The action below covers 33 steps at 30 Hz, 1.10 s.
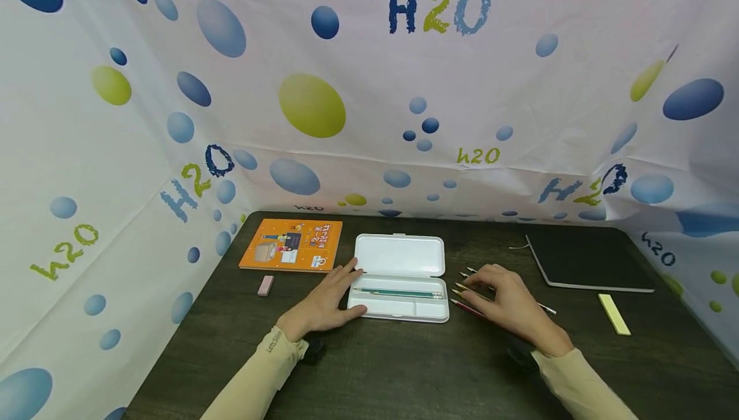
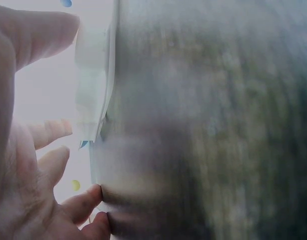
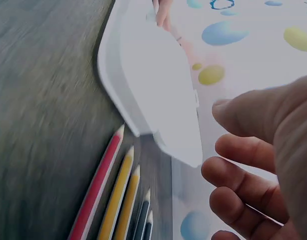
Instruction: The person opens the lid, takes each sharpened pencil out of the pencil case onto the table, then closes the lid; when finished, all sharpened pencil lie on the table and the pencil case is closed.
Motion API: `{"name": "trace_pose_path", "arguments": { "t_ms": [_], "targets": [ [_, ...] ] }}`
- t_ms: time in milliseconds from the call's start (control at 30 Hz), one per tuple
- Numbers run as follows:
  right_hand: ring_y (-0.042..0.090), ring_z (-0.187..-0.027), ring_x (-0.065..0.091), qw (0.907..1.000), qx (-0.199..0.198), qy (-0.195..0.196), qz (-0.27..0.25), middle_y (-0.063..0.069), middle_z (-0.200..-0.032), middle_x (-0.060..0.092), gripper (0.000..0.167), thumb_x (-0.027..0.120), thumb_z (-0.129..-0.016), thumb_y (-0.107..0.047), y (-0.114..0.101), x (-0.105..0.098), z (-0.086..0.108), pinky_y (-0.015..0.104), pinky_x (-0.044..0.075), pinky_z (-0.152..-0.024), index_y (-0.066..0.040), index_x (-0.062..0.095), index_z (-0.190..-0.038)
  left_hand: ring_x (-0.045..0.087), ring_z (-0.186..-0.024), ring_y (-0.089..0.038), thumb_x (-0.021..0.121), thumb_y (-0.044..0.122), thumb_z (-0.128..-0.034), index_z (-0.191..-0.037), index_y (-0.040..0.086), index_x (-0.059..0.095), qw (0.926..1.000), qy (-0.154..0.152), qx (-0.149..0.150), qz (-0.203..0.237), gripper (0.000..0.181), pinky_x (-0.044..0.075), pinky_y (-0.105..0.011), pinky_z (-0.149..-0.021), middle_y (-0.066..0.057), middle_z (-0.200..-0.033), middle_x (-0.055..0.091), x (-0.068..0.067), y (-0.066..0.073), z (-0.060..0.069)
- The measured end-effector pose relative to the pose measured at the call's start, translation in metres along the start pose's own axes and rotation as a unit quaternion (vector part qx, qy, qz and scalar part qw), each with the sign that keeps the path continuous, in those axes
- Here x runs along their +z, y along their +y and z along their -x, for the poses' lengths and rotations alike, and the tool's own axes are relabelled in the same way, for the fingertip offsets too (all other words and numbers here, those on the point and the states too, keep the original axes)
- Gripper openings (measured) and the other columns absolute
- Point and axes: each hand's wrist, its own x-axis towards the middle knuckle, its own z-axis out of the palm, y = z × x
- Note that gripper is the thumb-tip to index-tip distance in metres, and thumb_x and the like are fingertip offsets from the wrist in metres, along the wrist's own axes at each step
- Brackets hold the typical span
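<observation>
An open white case (image 1: 398, 310) lies on the dark table, with green pencils (image 1: 398, 293) in its lower tray. My left hand (image 1: 320, 301) touches the case's left edge, fingers spread; in the left wrist view the hand (image 2: 38, 175) is beside the pale case edge (image 2: 96, 75). Right of the case, my right hand (image 1: 514, 301) is over several pencils, fingers bent and partly hiding them. In the right wrist view, a red pencil (image 3: 98, 185), yellow pencils (image 3: 116, 195) and dark ones (image 3: 142, 217) lie side by side, apart from the loosely bent fingers of the hand (image 3: 263, 170).
An orange book (image 1: 294, 245) lies at the back left, with a pink eraser (image 1: 265, 285) in front of it. At the right are a black notebook (image 1: 589, 258) and a yellow strip (image 1: 614, 314). A printed white sheet (image 1: 369, 86) hangs behind the table.
</observation>
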Motion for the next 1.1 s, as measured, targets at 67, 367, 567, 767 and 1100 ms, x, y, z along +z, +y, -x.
{"name": "trace_pose_path", "arguments": {
  "t_ms": [67, 367, 567, 767, 1100],
  "targets": [
    [0.016, -0.082, 0.063, 0.9999, -0.008, -0.004, -0.007, -0.006, -0.090, 0.068, 0.014, 0.081, -0.085, -0.019, -0.003, 0.005, -0.007, 0.041, 0.054, -0.069, -0.013, 0.076, -0.097, 0.014, -0.149, -0.041, 0.060, 0.056, -0.0945, -0.157, 0.014, 0.031, 1.0000, -0.001, -0.002, 0.000, 0.080, 0.020, -0.056, -0.118, -0.006, -0.167, 0.010, 0.000, 0.000, 0.000],
    [0.018, -0.079, 0.062, 0.9990, -0.033, -0.021, -0.022, -0.004, -0.087, 0.068, 0.012, 0.081, -0.084, -0.017, -0.017, 0.028, -0.032, 0.037, 0.053, -0.066, -0.012, 0.076, -0.094, 0.013, -0.150, -0.040, 0.060, 0.055, -0.0944, -0.157, 0.015, 0.031, 1.0000, -0.003, -0.009, 0.002, 0.080, 0.021, -0.056, -0.118, -0.004, -0.167, 0.009, 0.000, 0.000, 0.001],
    [0.019, -0.073, 0.058, 0.9980, -0.047, -0.040, -0.014, -0.005, -0.084, 0.068, 0.011, 0.080, -0.085, -0.018, -0.023, 0.041, -0.039, 0.029, 0.047, -0.063, -0.012, 0.076, -0.093, 0.013, -0.150, -0.039, 0.060, 0.056, -0.0942, -0.158, 0.016, 0.030, 0.9999, -0.005, -0.013, 0.000, 0.081, 0.020, -0.056, -0.118, -0.002, -0.167, 0.008, 0.000, 0.000, 0.002],
    [0.015, -0.078, 0.055, 0.9969, -0.042, -0.065, 0.018, -0.002, -0.089, 0.071, 0.016, 0.081, -0.083, -0.021, -0.023, 0.051, -0.039, 0.031, 0.047, -0.066, -0.011, 0.078, -0.095, 0.013, -0.150, -0.039, 0.060, 0.056, -0.0943, -0.158, 0.017, 0.030, 0.9999, -0.004, -0.012, -0.001, 0.080, 0.020, -0.055, -0.119, -0.002, -0.167, 0.009, 0.000, 0.001, 0.001],
    [0.015, -0.081, 0.052, 0.9926, -0.045, -0.081, 0.078, 0.000, -0.090, 0.069, 0.018, 0.082, -0.082, -0.025, -0.019, 0.063, -0.035, 0.032, 0.044, -0.069, -0.011, 0.079, -0.092, 0.014, -0.150, -0.038, 0.059, 0.057, -0.0945, -0.157, 0.015, 0.030, 0.9999, -0.007, -0.010, -0.007, 0.081, 0.019, -0.054, -0.119, -0.004, -0.167, 0.009, -0.001, 0.002, 0.000]
  ]
}}
